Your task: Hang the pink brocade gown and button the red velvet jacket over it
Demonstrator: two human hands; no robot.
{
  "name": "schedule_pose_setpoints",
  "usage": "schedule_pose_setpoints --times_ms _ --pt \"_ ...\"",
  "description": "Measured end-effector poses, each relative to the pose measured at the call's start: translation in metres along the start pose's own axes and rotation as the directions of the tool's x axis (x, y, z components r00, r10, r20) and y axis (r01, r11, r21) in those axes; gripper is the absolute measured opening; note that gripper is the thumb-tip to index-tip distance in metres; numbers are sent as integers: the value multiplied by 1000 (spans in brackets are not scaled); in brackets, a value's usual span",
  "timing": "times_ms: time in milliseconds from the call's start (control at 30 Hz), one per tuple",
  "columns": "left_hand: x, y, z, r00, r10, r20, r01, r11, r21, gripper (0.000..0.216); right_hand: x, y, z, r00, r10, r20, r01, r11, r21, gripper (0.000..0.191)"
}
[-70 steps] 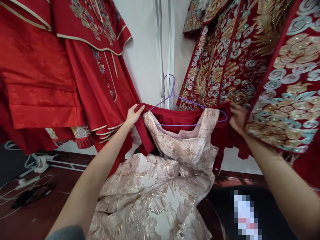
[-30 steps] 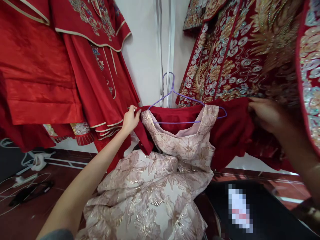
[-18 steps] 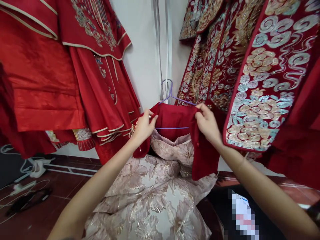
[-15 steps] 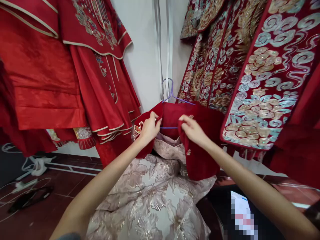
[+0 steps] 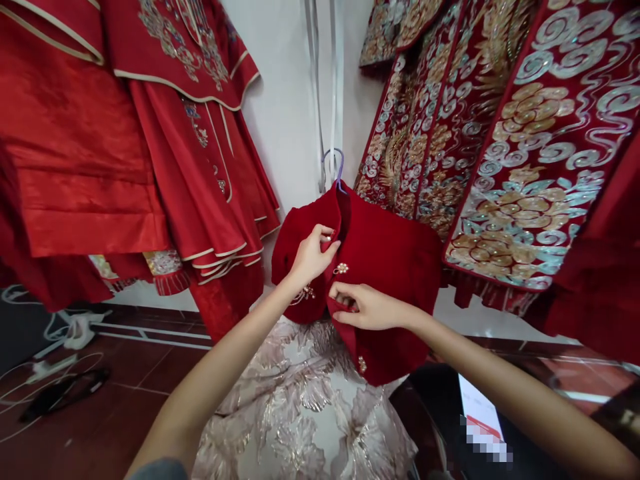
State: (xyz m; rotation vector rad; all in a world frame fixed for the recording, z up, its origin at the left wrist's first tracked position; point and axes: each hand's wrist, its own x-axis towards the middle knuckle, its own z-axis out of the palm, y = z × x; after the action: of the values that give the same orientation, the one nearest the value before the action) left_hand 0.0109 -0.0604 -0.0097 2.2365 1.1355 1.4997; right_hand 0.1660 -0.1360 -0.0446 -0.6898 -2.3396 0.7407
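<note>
A dark red jacket point(image 5: 390, 247) with small beaded ornaments hangs on a purple hanger point(image 5: 334, 159) in the middle of the view. My left hand point(image 5: 315, 257) pinches its left front edge near the collar. Lower down, my right hand point(image 5: 367, 307) grips the edge of the right front panel. The two front edges lie close together, covering most of the hanger. Below the jacket spreads a pale pink dress point(image 5: 300, 400) with shiny floral brocade.
Red garments with pale trim point(image 5: 195, 147) hang at the left. Heavily embroidered red garments point(image 5: 530, 167) hang at the right. A phone point(image 5: 480, 407) lies on a dark surface at lower right. Cables and a white rack base point(image 5: 150, 333) are on the floor.
The jacket's fronts, held apart before, have been drawn together over the hanger's shoulders and the dress top. My right hand has moved down and a little left.
</note>
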Motion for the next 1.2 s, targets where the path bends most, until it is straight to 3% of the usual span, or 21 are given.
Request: schedule_pose_setpoints --times_ms 67,133,200,267,300,433,633,733,933,1033,1200 --pt "-6 -11 2 1000 -4 -1 4 999 48 25 -6 7 -8 994 60 -88 -66 995 -69 18" --pt "-11 -18 4 1000 2 -15 -1 999 51 29 -7 20 -19 940 91 -328 -138 983 -124 25" --pt "-15 -20 8 998 1 -58 -2 1000 -1 30 -4 37 -29 792 62 -608 -210 962 -176 28" --pt "-16 -19 13 993 -16 -113 5 995 -96 30 1 53 -37 675 2 -738 -256 938 -231 31" --pt "-16 -19 15 991 -28 -133 9 989 -147 30 3 59 -39 667 -12 -745 -262 932 -250 31" --pt "-14 -22 21 990 -93 -109 57 953 -297 25 8 75 -38 770 54 -636 -243 946 -213 16" --pt "-12 -20 18 983 -184 -9 164 896 -412 20 15 67 -42 793 116 -598 -110 993 48 23" --pt "-9 -14 19 983 -183 28 174 866 -469 21 20 51 -49 774 74 -628 -52 997 53 23" --pt "-1 -8 26 982 -180 59 184 822 -539 22 24 32 -56 746 -31 -666 -68 990 -122 17" --pt "-1 -9 27 986 -164 39 160 834 -528 22 26 31 -55 748 -59 -661 -88 978 -188 13" --pt "0 -11 26 997 -81 -8 68 886 -458 22 29 32 -51 706 -97 -702 -88 971 -222 14"
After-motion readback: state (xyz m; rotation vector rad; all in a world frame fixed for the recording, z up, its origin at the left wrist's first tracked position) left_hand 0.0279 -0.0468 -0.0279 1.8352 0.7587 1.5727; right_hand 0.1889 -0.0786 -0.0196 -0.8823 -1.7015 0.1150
